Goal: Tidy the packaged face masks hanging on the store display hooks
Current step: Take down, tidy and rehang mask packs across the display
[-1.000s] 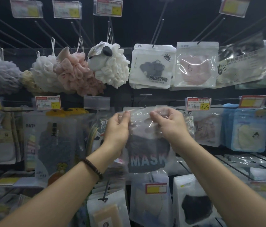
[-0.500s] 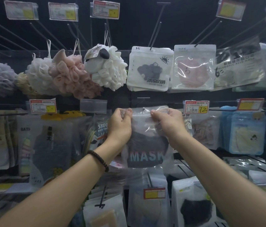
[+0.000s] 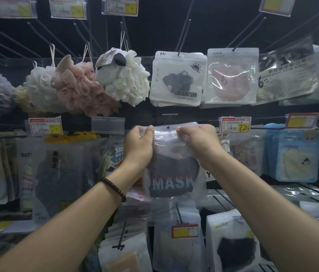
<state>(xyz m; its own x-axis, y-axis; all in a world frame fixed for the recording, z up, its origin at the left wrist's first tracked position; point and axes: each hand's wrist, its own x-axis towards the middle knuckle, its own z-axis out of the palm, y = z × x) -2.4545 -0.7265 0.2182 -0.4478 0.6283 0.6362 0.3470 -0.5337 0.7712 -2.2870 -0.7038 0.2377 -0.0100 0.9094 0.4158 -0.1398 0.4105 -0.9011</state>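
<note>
Dark pegboard wall (image 3: 154,30), packaged stock on hooks. Left hand (image 3: 138,147) and right hand (image 3: 200,143) each pinch a top corner of the clear MASK pack (image 3: 171,173). Hands apart, hang hole between them.

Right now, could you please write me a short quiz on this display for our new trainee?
1. True or false: the left hand and the right hand both pinch the top edge of the mask packet.
2. What hangs just left of the white packet on the top row? A) sheep-shaped sponge B) blue packet C) bracelet
3. Fill in: the held packet reads ____.
Key: 1 true; 2 A; 3 MASK.
</note>
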